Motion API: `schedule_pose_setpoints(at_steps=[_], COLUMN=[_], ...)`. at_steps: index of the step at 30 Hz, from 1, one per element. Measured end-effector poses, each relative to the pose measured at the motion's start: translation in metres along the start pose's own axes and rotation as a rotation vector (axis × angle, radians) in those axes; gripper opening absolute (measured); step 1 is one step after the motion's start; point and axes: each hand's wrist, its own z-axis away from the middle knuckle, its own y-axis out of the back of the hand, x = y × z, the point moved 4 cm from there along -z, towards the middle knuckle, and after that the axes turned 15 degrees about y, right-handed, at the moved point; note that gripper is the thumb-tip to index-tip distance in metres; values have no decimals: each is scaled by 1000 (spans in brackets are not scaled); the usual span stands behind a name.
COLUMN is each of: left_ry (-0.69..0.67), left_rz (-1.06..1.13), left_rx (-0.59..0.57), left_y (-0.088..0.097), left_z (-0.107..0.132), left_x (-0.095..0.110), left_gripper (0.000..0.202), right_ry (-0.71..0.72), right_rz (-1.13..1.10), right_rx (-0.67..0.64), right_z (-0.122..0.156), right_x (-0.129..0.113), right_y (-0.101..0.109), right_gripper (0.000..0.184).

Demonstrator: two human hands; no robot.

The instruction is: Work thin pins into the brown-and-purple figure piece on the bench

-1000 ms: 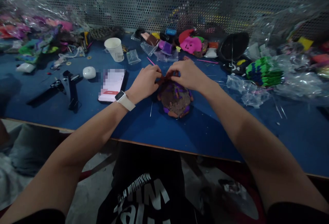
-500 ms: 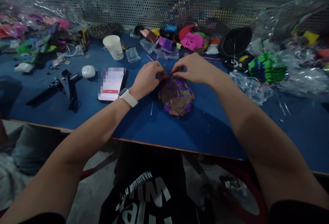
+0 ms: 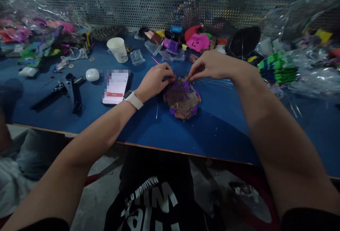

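A round, flat clay piece (image 3: 183,104) lies on the blue table, brown in the middle with purple and orange-brown lumps round its rim. At its upper left edge my left hand (image 3: 156,79) has its thumb and fingers pinched together; what is between the fingertips is too small to make out. My right hand (image 3: 214,65) reaches over from the right, its thumb and fingertips closed in a pinch at the piece's top edge. Whatever it pinches is hidden. Thin clear strands (image 3: 220,83) lie on the table below the right palm.
Left of my left hand lie a phone (image 3: 114,87), a white earphone case (image 3: 92,75) and a folded black stand (image 3: 73,93). A paper cup (image 3: 118,50), coloured clay (image 3: 198,41) and plastic bags (image 3: 310,84) line the back by a perforated panel (image 3: 159,4).
My right hand has moved to the right along the top edge, away from my left hand, uncovering more of the clay piece. My left hand has stayed almost in place.
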Motion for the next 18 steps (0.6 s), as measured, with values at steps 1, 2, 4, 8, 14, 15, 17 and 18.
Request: schedule_pose_setpoints(at_steps=[1, 2, 4, 8, 14, 15, 17, 18], left_ry=[-33, -61, -89, -91, -65, -62, -56, -51], left_rz=[-21, -47, -103, -171, -201, -209, -219, -219], left_rx=[-20, -35, -58, -97, -92, -108, -136, -135], left_y=[1, 3, 5, 8, 5, 3, 0, 0], left_z=[1, 3, 7, 13, 14, 15, 15, 15], left_x=[1, 2, 3, 5, 9, 10, 10, 10], left_gripper=[28, 30, 37, 54, 58, 59, 59, 60], right_ry=[-12, -23, -35, -36, 25, 38, 59, 71], right_rz=[6, 19, 45, 67, 128, 130, 132, 139], right_rx=[-3, -8, -17, -28, 31, 44, 40, 21], right_z=[0, -1, -2, -4, -11, -13, -17, -19], right_x=[0, -1, -3, -8, -25, -29, -37, -41], right_y=[0, 0, 0, 0, -1, -2, -7, -11], right_gripper=[25, 23, 23, 32, 11, 10, 14, 17])
